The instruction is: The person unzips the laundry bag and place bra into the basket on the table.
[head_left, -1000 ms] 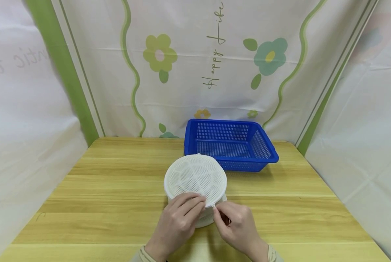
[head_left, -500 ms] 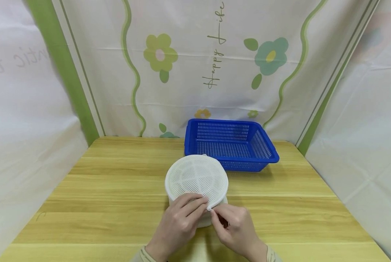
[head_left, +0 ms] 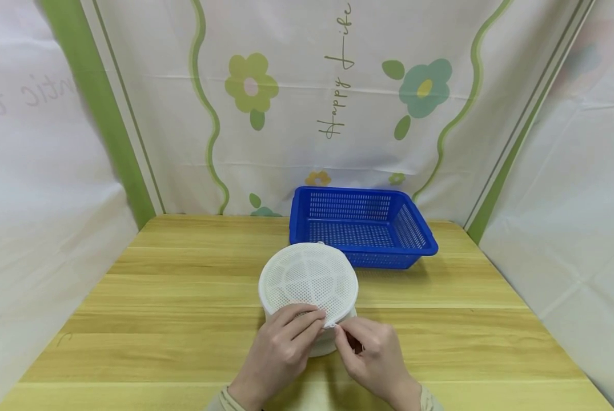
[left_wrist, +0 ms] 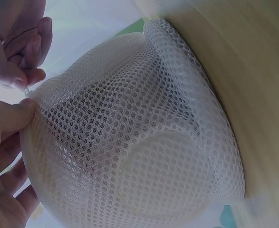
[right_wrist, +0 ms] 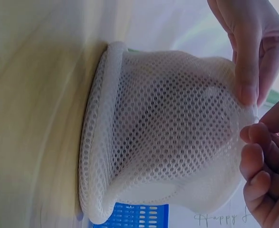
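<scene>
A white cylindrical mesh laundry bag (head_left: 309, 279) stands upright on the table, its round top facing up. My left hand (head_left: 286, 342) grips the near edge of that top, fingers on the mesh and thumb (left_wrist: 20, 114) on the side wall below. Right beside it, my right hand (head_left: 370, 354) pinches a small white zipper pull (head_left: 332, 326) at the rim between thumb and index finger. In the right wrist view the soft side wall (right_wrist: 172, 128) is creased, with a thick rolled band at the base. Whatever may be inside cannot be made out through the mesh.
Behind the bag, slightly to the right, sits a blue perforated plastic basket (head_left: 363, 250). The wooden table (head_left: 173, 319) ends at a printed curtain (head_left: 307, 114) at the back, and white cloth hangs along both sides.
The bag's top has turned and shifted slightly to the right. My right hand, still pinching the zipper pull, moved a little left and then back right. My left hand hardly moved.
</scene>
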